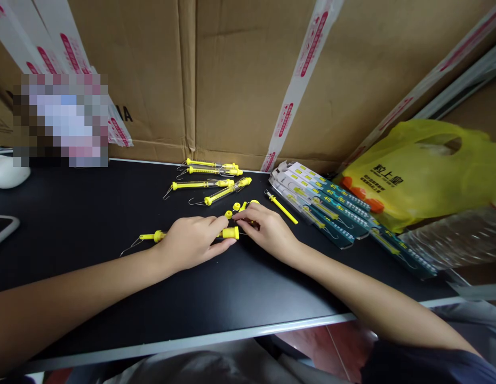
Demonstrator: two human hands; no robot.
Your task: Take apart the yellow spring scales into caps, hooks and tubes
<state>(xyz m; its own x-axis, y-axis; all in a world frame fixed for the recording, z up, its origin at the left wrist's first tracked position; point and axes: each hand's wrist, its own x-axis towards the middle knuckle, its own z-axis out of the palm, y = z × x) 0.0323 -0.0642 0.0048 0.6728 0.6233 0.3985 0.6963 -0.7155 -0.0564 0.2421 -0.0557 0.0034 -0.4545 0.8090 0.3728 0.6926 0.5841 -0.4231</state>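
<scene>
My left hand [194,240] lies on the black table [92,224] and grips a yellow and clear spring scale [231,233] that lies flat, its hook end with a yellow collar [156,236] sticking out to the left. My right hand [268,229] meets it from the right, fingertips pinched at the scale's yellow end cap; what the fingers hold there is hidden. Small loose yellow parts [237,206] lie just beyond the fingers.
Several finished spring scales [210,184] lie further back. A loose yellow rod [282,208] lies right of them. Printed packaging cards [324,205] are fanned out at right, beside a yellow plastic bag [424,170]. Cardboard boxes [232,74] wall the back.
</scene>
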